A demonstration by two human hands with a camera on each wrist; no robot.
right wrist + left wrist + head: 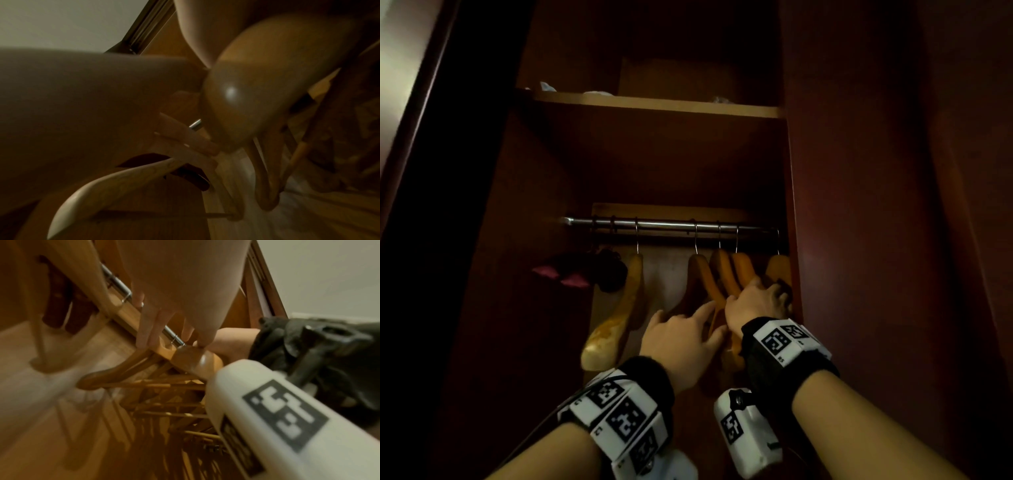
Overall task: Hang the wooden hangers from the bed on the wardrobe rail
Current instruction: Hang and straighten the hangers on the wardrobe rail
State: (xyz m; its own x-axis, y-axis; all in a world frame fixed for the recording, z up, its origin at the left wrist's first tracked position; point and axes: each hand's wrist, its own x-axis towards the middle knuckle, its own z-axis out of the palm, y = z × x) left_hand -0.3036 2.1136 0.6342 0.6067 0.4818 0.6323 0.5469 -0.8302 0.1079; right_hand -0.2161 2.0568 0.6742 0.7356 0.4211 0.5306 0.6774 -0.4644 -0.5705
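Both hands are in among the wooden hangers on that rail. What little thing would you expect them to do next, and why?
Probably slide the bunched orange-brown wooden hangers leftward along the shiny metal wardrobe rail. They crowd together at its right end, where the right hand grips one and the left hand touches another with straight fingers, while a bare stretch of rail lies between them and the pale wooden hanger.

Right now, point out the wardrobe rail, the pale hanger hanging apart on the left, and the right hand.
wardrobe rail [664, 224], head view, bare stretch between hooks.
pale hanger [616, 318], head view, middle of its near arm.
right hand [758, 303], head view, back of the hand.
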